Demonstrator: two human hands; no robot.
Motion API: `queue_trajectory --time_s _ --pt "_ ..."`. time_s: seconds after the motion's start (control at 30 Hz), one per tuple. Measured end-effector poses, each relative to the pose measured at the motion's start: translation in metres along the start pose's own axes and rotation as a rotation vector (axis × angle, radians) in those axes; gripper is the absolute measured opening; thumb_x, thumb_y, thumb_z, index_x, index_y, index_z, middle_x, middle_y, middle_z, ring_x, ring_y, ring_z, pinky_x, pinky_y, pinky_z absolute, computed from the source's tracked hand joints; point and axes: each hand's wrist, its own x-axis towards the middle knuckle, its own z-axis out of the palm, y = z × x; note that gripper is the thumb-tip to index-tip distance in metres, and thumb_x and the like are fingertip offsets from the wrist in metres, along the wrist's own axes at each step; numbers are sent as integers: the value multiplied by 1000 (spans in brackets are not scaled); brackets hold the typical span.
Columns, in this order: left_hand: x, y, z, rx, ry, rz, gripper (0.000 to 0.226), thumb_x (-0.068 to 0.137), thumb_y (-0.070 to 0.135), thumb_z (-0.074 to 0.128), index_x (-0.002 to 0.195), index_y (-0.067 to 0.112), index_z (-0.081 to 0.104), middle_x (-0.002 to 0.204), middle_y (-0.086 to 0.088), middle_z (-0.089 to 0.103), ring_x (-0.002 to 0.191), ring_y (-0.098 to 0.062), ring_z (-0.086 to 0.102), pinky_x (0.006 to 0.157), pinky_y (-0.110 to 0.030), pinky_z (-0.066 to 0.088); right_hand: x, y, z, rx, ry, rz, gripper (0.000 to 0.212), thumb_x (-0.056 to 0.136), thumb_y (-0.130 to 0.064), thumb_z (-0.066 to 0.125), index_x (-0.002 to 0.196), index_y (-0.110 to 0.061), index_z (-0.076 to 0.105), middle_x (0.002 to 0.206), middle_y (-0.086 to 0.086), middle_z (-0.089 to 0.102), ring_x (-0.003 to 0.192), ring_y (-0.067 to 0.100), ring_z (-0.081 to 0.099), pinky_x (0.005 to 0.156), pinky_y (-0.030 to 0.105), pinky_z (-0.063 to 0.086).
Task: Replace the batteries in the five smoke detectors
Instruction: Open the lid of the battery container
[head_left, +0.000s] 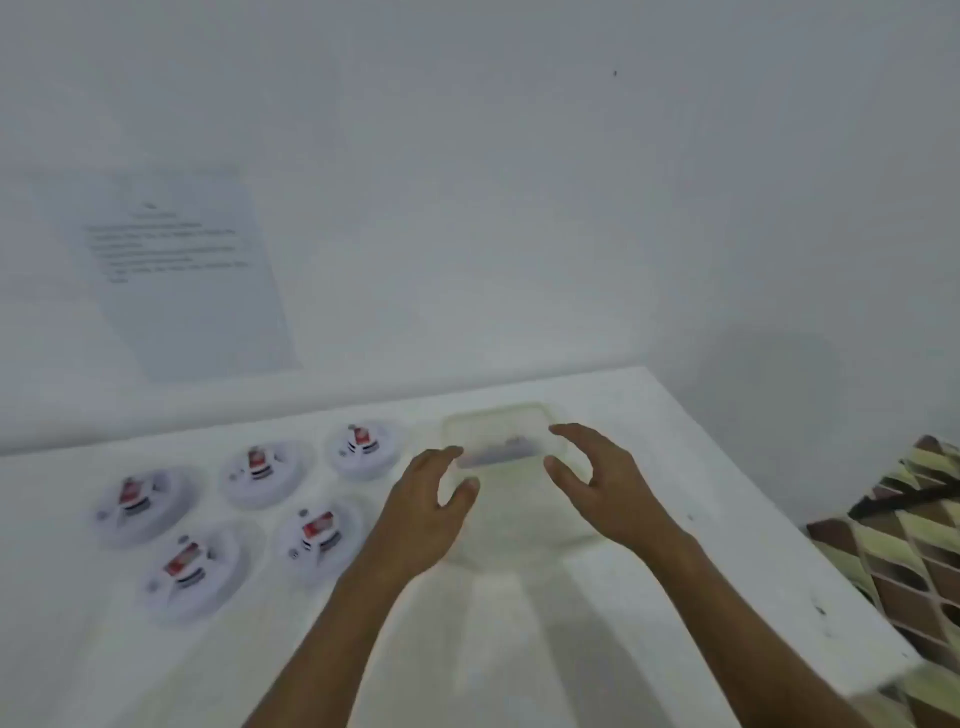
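Several round white smoke detectors lie backs up on the white table at the left, each showing a red battery; one detector is nearest my left hand. A clear plastic container with dark items inside stands at the back middle of the table. My left hand hovers open at the container's left edge. My right hand hovers open at its right edge. Neither hand holds anything; the view is blurred.
A printed sheet of paper hangs on the white wall behind the detectors. A brown and cream patterned fabric lies beyond the table's right edge.
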Motion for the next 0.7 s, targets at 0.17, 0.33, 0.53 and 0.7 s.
queue_trajectory --time_s 0.17,0.33,0.53,0.7 --pt "-20 3 58 -10 30 -181 46 95 47 49 138 34 45 150 1 34 139 -12 31 104 -22 29 -14 56 -3 33 -112 67 45 96 -37 59 138 -24 52 152 -4 40 143 12 33 112 24 24" --pt "-23 8 77 -27 118 -295 46 93 50 49 138 39 46 147 -2 35 137 -14 33 106 -28 33 -18 71 4 152 -220 118 42 96 -38 58 137 -30 53 148 -4 43 137 10 38 111 32 36" --pt "-28 19 79 -65 157 -366 45 87 52 59 131 45 51 120 3 41 95 10 47 77 -6 33 -18 69 6 276 -240 193 39 95 -25 61 133 -33 53 128 -1 40 109 3 46 74 0 39" --pt "-32 21 77 -180 124 -403 38 80 53 67 116 52 55 120 6 47 103 9 45 83 -11 31 -23 66 9 313 -214 223 37 91 -27 66 122 -40 51 119 1 36 99 -7 45 70 -5 39"
